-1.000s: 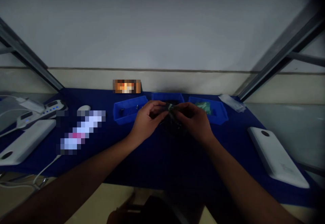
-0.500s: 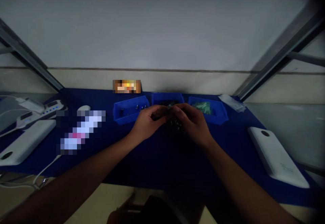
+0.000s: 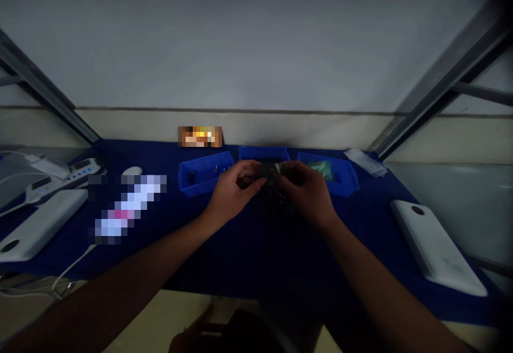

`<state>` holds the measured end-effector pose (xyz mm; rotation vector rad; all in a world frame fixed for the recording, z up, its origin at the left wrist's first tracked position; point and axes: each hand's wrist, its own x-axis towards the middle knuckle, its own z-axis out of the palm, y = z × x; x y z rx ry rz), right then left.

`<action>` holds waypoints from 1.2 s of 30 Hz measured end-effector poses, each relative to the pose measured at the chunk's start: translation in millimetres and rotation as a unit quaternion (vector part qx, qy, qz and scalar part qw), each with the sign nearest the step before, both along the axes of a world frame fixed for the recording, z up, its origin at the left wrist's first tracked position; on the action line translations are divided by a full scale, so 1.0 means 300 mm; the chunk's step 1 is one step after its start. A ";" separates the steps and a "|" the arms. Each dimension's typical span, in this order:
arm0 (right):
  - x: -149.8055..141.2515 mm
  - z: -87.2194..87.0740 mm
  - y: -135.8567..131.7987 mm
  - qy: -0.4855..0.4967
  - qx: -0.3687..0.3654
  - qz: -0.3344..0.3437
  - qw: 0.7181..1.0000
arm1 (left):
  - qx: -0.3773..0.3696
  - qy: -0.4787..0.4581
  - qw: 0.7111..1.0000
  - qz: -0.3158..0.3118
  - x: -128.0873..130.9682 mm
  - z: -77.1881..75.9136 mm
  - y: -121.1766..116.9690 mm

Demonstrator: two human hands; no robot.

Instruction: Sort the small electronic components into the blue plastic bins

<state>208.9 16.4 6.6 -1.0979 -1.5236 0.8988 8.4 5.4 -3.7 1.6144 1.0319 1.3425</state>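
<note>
My left hand [image 3: 234,190] pinches a small dark piece [image 3: 265,170] between thumb and fingers. From the other side my right hand [image 3: 306,190] grips the same piece, a pale green bit showing at its fingertips. The light is too dim to tell the piece's kind. Below the fingers lies a heap of small dark parts [image 3: 280,195], partly hidden. Behind the hands stands the middle blue bin [image 3: 250,153]. The left blue bin [image 3: 200,185] holds a few small metal bits. Green pieces [image 3: 320,168] lie in the right blue bin [image 3: 348,182].
At the right is a white power bank [image 3: 441,249]; another white power bank [image 3: 44,225] lies left, by a power strip [image 3: 86,169] with cables. A blurred lit screen [image 3: 130,206] and a white mouse-like object [image 3: 132,173] are nearby. Clear plastic packaging [image 3: 366,162] sits back right.
My hands have moved slightly apart, and the dark piece between them shows more clearly. A pale green bit now shows by my right fingertips.
</note>
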 end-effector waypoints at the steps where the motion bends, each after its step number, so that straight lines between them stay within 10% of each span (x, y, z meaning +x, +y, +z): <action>1: 0.001 0.000 0.001 -0.001 0.010 -0.033 0.999 | 0.016 0.014 1.000 0.014 0.001 0.004 -0.002; 4: -0.001 0.000 -0.004 -0.006 0.046 -0.076 0.996 | 0.053 0.048 0.997 0.018 0.003 0.018 -0.009; 15: -0.005 0.054 -0.043 0.023 0.012 0.103 0.994 | 0.042 0.059 0.997 -0.005 -0.007 0.010 -0.004; 24: -0.003 0.037 -0.035 -0.013 0.026 -0.029 0.999 | 0.037 0.063 0.997 0.020 -0.015 0.002 0.003; 32: -0.002 0.022 -0.021 -0.010 0.011 0.072 0.997 | 0.001 -0.003 0.999 -0.042 0.004 -0.005 -0.008; 36: 0.052 0.042 0.001 -0.062 0.077 -0.050 0.994 | 0.023 0.000 1.000 -0.020 0.008 0.003 -0.011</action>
